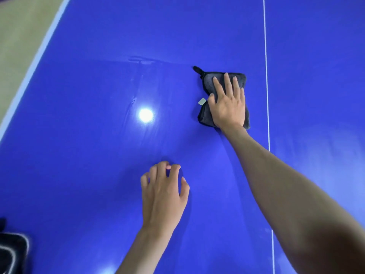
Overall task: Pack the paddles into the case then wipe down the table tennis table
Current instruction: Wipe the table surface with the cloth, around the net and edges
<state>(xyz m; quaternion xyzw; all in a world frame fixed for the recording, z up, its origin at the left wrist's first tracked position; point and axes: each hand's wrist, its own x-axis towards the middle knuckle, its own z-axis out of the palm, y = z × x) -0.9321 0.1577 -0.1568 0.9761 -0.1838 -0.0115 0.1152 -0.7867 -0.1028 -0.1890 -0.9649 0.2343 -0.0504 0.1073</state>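
On the blue table tennis table (pixel 98 175), seen from your head camera, your right hand (pixel 227 103) lies flat on a dark grey cloth (pixel 207 115), fingers stretched out and slightly spread, palm pressing down rather than gripping; the cloth is folded, with a black loop (pixel 197 70) sticking out at its far left corner and a small pale tag (pixel 202 101) at its left edge; it sits just left of the thin white centre line (pixel 266 95), not touching it; your right forearm reaches in from the lower right across that line. Your left hand (pixel 164 192) is nearer to you and well apart from the cloth; its fingers are curled loosely with the tips at the surface, holding nothing. Faint wipe streaks (pixel 138 91) show left of the cloth, beside a bright round light reflection (pixel 146 115); the table's white edge stripe (pixel 39 56) runs along the left, with tan floor (pixel 19 36) beyond; a dark object with pale trim (pixel 11 252) is cut off at the lower left corner, too little of it in view to tell what it is.
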